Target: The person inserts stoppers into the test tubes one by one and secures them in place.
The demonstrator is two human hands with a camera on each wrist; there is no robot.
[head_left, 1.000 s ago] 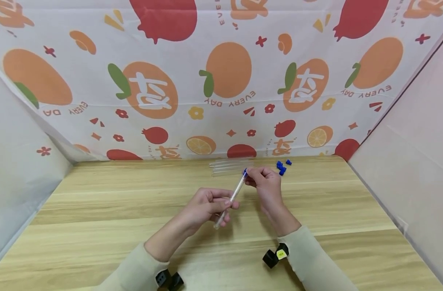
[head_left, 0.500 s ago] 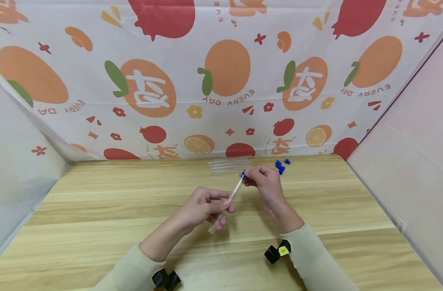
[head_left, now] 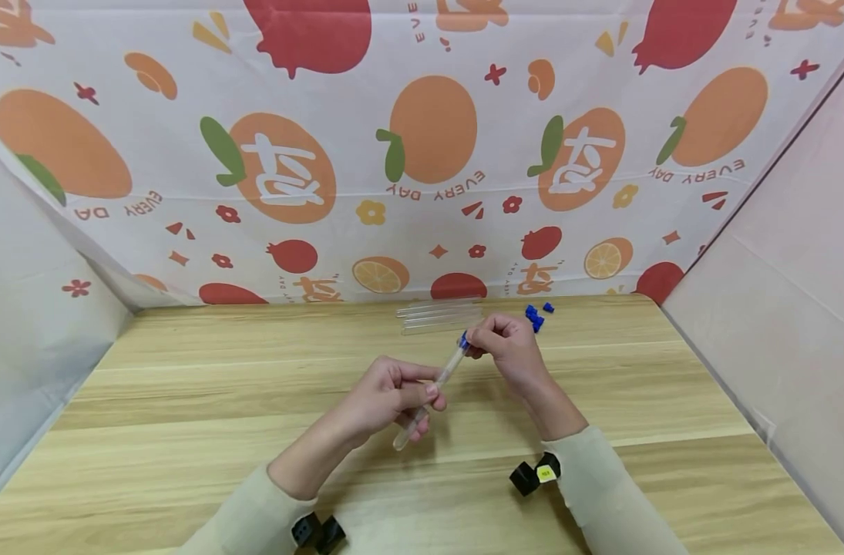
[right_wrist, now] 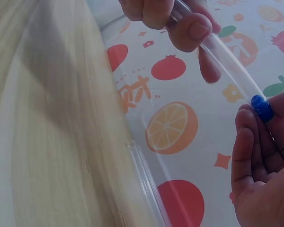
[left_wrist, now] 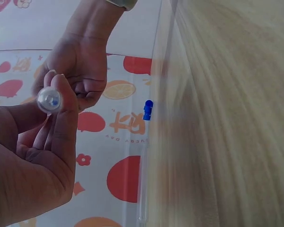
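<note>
A clear test tube (head_left: 452,365) slants above the table, its rounded end toward me and its capped end pointing away. My left hand (head_left: 387,397) pinches the tube's middle between thumb and fingers. At the far end, the thumb and fingers of my right hand (head_left: 508,351) grip a blue stopper (right_wrist: 261,108), which sits at the tube's mouth in the right wrist view. Looking along the tube, the left wrist view shows its round bottom (left_wrist: 49,100) end-on, with blue visible through it.
Several clear test tubes (head_left: 435,317) lie side by side near the table's back edge. Just right of them is a small group of blue stoppers (head_left: 535,317). A fruit-printed cloth (head_left: 422,231) hangs behind the wooden table (head_left: 220,416).
Both hands have kept their hold. The tube's rounded end has shifted a little left and toward me, and the stopper end has come slightly nearer with the right hand.
</note>
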